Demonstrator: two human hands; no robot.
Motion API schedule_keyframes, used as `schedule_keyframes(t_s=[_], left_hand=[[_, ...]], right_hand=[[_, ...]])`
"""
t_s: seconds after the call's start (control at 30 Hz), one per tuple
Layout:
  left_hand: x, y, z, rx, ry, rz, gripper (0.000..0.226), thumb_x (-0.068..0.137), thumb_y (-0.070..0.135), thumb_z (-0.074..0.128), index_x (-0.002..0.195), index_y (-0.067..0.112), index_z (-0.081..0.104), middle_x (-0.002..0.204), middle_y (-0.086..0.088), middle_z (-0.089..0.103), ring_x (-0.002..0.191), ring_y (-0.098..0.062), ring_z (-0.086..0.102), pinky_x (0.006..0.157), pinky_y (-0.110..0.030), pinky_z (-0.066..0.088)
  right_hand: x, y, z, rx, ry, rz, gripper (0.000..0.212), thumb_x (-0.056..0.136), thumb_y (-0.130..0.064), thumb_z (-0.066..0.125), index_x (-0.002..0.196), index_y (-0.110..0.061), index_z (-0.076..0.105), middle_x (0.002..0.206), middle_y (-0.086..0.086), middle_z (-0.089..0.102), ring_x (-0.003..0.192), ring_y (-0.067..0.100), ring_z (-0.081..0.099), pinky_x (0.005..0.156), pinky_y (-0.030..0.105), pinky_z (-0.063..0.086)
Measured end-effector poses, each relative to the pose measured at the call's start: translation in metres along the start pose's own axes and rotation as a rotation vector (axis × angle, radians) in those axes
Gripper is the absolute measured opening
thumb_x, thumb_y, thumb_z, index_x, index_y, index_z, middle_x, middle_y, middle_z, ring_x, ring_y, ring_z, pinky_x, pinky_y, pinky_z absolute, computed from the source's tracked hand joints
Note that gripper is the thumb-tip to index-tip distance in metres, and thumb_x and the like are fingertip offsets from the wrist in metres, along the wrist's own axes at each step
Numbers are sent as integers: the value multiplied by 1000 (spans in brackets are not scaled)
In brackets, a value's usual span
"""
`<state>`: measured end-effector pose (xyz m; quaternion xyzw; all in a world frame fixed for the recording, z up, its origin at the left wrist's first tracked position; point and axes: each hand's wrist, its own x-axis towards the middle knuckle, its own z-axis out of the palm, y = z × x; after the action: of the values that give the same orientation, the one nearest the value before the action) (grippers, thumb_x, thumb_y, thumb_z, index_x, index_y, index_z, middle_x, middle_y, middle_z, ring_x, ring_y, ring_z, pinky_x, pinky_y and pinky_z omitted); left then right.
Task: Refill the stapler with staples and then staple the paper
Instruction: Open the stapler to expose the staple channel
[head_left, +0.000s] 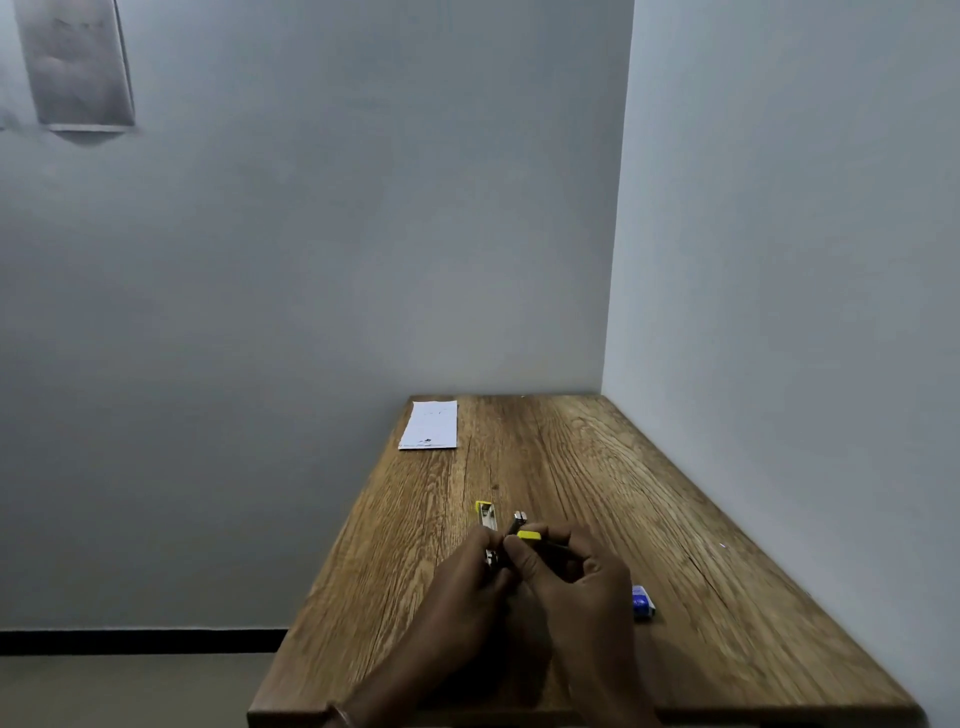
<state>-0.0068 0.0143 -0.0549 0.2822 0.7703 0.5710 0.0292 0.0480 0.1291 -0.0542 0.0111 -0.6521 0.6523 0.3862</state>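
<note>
Yellow-tipped stapler (498, 530) sat low in the frame's centre, hinged open, gripped by both the left hand (462, 577) and the right hand (576, 571); small, rigid, probably light, best held along its body. Paper (429, 424) lay further up, flimsy.

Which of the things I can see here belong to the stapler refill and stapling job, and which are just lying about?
Part of the job:
- yellow stapler, opened up, held by left hand and right hand
- blue staple box on the table, beside the right hand
- paper at the table's far left corner

Just lying about:
- grey sheet on the wall
- wooden table, only the work surface
</note>
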Motion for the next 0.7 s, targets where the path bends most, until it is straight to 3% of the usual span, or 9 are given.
schedule_keyframes(t_s=[0.13,0.27,0.37,0.47,0.63,0.7], left_hand=[[0,2,-2,28,-32,76,24,104,23,43,126,23,53,107,-7,71,94,-29,68,82,-48,53],[3,-1,-8,-75,-47,29,24,103,30,42,118,41,58,111,10,71,101,-7,68,91,-34,55],[5,-4,-15,-174,-79,-84,25,102,35,41,109,35,64,105,9,73,99,-6,69,91,-31,55],[8,-7,-22,-178,-91,-93,26,102,36,41,113,30,64,110,2,71,100,-10,70,87,-31,58],[12,-11,-24,-199,-88,-48,25,101,32,45,113,27,66,106,-1,72,98,-17,71,85,-32,59],[13,-11,-24,-161,-48,-25,25,101,31,46,105,24,69,99,5,74,93,-10,70,79,-22,57]], right_hand=[[6,-5,0,-83,-130,-93,17,77,-33,71,91,-39,77,102,-17,72,99,-1,67,76,10,52],[22,-4,-5,-286,-215,-161,22,87,-25,68,99,-44,70,115,-20,64,113,-9,56,88,6,45],[33,-1,-8,-363,-282,-124,32,89,-27,69,114,-45,62,114,-24,66,111,-10,58,87,11,49],[41,2,-6,-378,-362,-39,45,89,-34,68,131,-44,54,114,-25,66,109,-10,59,84,16,52],[48,4,6,-324,-404,-35,30,89,-25,70,116,-38,67,104,-12,73,101,0,67,85,24,56],[48,7,8,-278,-364,-14,21,88,-21,72,107,-31,72,99,-11,75,96,2,70,83,26,58]])
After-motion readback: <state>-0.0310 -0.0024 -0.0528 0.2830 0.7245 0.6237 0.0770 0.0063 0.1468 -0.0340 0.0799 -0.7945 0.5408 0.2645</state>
